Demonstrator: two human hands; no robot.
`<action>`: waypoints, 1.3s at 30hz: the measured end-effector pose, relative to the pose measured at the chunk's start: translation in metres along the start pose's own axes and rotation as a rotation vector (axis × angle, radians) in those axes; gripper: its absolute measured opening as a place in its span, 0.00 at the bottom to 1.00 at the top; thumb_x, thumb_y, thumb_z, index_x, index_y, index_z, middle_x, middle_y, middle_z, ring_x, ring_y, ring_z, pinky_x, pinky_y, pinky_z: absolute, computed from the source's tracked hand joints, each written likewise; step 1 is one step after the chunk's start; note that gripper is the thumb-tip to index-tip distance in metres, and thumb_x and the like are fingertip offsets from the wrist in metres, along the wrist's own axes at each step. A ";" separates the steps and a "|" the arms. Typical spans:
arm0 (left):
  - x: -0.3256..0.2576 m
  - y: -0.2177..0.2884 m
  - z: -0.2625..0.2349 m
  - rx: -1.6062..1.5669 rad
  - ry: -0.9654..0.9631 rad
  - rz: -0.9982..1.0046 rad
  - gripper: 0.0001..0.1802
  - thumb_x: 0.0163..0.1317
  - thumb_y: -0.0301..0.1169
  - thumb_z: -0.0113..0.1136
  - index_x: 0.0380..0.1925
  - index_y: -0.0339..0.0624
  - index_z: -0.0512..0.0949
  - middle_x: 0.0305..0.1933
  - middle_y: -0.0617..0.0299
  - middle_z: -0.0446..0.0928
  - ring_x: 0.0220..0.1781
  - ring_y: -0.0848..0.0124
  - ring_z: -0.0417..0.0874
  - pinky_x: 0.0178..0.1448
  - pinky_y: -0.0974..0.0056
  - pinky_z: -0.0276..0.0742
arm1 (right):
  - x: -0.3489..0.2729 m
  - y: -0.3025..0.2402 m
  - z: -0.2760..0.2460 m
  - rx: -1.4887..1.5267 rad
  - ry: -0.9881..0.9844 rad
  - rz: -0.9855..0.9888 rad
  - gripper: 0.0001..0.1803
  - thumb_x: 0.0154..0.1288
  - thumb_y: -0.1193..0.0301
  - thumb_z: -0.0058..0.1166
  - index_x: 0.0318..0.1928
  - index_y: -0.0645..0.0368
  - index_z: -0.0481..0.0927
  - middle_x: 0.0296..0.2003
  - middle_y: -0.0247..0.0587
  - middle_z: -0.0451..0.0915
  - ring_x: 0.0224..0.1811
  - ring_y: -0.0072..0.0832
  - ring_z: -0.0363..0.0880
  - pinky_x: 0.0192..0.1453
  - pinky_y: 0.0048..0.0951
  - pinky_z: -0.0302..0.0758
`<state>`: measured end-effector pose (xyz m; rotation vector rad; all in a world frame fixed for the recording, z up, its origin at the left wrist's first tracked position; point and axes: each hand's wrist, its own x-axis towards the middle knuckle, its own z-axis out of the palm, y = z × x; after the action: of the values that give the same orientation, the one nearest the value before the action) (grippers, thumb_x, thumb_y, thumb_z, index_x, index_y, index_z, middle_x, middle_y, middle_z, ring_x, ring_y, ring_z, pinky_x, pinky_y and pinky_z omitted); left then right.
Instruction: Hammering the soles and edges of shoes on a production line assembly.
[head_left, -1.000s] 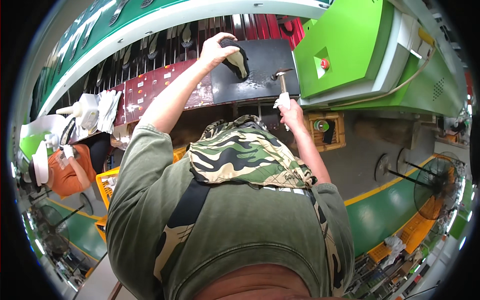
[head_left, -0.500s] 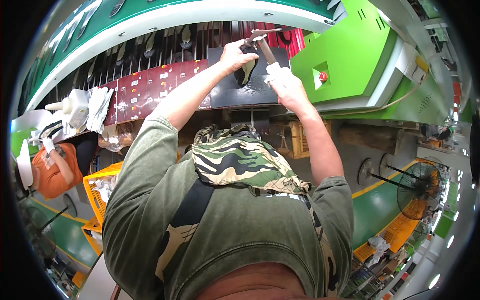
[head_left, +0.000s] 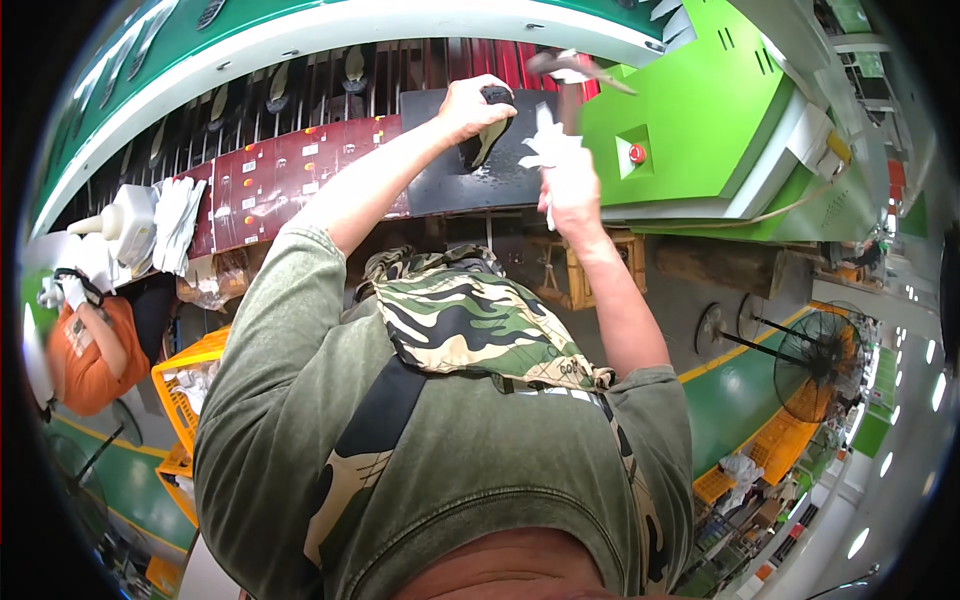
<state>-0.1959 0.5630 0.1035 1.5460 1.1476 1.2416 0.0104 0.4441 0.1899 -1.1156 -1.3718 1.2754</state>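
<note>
A black shoe sole piece (head_left: pixel 492 135) lies on the dark tabletop (head_left: pixel 450 180) at the green machine (head_left: pixel 700 120), pinned under the left hand (head_left: pixel 470 105), whose fingers are clenched over its upper end. The right hand (head_left: pixel 568 180), fingers clenched around a rag-wrapped handle, holds a hammer (head_left: pixel 572 68) raised above it, the head blurred. A misjudged blow could land on the left fingers, which sit close to the strike spot; the loose rag could also let the handle slip.

The black plate (head_left: pixel 455 185) looks matt and smooth; the green machine housing (head_left: pixel 700 110) is glossy painted metal; the rag (head_left: pixel 545 150) is crumpled white cloth.
</note>
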 end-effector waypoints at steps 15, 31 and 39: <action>0.011 0.000 0.002 -0.001 -0.071 -0.056 0.17 0.49 0.33 0.77 0.39 0.41 0.85 0.37 0.62 0.85 0.41 0.76 0.83 0.51 0.66 0.79 | 0.005 -0.022 -0.002 -0.243 0.051 0.052 0.09 0.70 0.71 0.56 0.46 0.63 0.76 0.28 0.41 0.77 0.23 0.27 0.79 0.27 0.28 0.77; 0.017 -0.017 0.006 0.052 -0.187 -0.050 0.27 0.45 0.41 0.76 0.46 0.42 0.83 0.37 0.57 0.86 0.41 0.70 0.86 0.52 0.62 0.81 | 0.018 -0.040 -0.013 -1.116 -0.038 -0.736 0.06 0.64 0.76 0.53 0.37 0.60 0.84 0.35 0.45 0.81 0.38 0.39 0.83 0.40 0.38 0.79; 0.023 -0.048 -0.001 0.022 -0.323 -0.046 0.35 0.42 0.42 0.78 0.53 0.44 0.80 0.45 0.55 0.85 0.49 0.67 0.85 0.58 0.61 0.79 | 0.018 -0.025 -0.019 -1.091 -0.026 -0.673 0.08 0.61 0.79 0.54 0.40 0.61 0.84 0.38 0.45 0.82 0.39 0.39 0.83 0.42 0.39 0.80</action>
<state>-0.2016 0.5969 0.0628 1.6545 0.9823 0.9102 0.0260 0.4642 0.2160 -1.1104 -2.2851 -0.0208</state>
